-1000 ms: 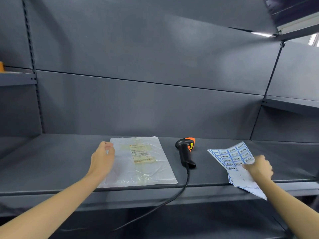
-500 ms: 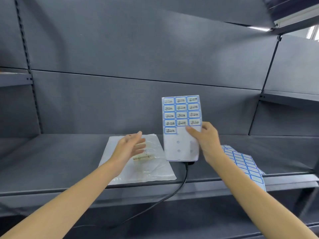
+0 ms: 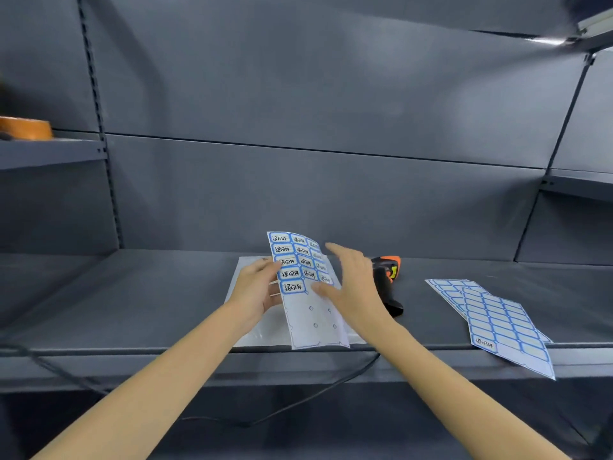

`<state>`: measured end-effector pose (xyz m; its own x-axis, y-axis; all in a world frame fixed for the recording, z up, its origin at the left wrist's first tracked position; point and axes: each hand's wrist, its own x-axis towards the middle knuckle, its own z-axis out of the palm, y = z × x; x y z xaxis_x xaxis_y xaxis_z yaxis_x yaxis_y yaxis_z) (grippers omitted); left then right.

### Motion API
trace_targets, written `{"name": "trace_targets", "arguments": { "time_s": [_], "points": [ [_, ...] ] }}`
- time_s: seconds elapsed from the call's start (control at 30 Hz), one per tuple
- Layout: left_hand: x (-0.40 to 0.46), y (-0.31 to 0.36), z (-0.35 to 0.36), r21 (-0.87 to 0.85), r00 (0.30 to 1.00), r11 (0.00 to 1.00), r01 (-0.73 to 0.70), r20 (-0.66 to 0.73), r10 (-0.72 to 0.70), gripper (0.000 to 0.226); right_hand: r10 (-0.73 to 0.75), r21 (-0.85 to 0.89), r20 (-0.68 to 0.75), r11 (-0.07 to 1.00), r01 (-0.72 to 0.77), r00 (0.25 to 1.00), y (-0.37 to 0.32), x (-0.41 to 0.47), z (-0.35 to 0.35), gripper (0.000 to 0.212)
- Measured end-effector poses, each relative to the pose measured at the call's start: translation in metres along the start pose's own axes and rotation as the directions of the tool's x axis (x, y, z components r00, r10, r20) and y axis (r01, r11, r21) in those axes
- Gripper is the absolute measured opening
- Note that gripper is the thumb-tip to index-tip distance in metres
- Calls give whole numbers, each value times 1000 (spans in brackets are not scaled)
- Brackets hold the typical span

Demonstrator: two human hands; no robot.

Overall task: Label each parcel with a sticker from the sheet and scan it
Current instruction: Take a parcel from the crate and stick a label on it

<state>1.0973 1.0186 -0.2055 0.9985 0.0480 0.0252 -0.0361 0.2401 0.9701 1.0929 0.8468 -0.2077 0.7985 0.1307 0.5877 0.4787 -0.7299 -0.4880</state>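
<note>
Grey shelf [image 3: 132,293], left hand [image 3: 255,287] pinching sticker sheet [image 3: 305,293] over parcel [image 3: 252,330], right hand [image 3: 351,287] spread beside it

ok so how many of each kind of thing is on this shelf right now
sticker sheets: 3, one held in the left hand at, two overlapping at and
parcels: 1
scanners: 1
total: 5

Single view, head-worn wide-angle camera. Looks forward and slightly down at a dark grey metal shelf [image 3: 132,293] from close in front; both forearms enter from the bottom edge. Shelf back panel [image 3: 331,111] fills the upper half. Straight lines bow near the edges. Neighbouring shelf bays show at far left and far right.
</note>
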Motion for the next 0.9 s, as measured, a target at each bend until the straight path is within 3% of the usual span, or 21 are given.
{"name": "trace_targets", "arguments": {
  "time_s": [0.07,0.13,0.27,0.53,0.7,0.9],
  "points": [
    [1,1,0,-7,1000,1000,2,-5,-2,22,-219,-103,20,970,220,975,-6,-5,6,46],
    [1,1,0,-22,1000,1000,4,11,-4,26,-331,-134,57,932,335,942,-11,-11,12,37],
    [1,1,3,-22,1000,1000,13,13,-13,28,-358,-208,123,903,377,926,-13,-10,16,27],
    [5,-3,4,26,1000,1000,4,-15,-4,25,-223,-112,108,966,234,969,-15,-1,14,19],
    [3,-3,3,100,999,995,-28,-36,32,23,-26,102,186,995,7,982,-14,1,15,3],
    [2,-3,0,82,997,995,-48,-60,53,19,51,211,194,973,-92,980,-19,-1,17,6]
  ]
}}
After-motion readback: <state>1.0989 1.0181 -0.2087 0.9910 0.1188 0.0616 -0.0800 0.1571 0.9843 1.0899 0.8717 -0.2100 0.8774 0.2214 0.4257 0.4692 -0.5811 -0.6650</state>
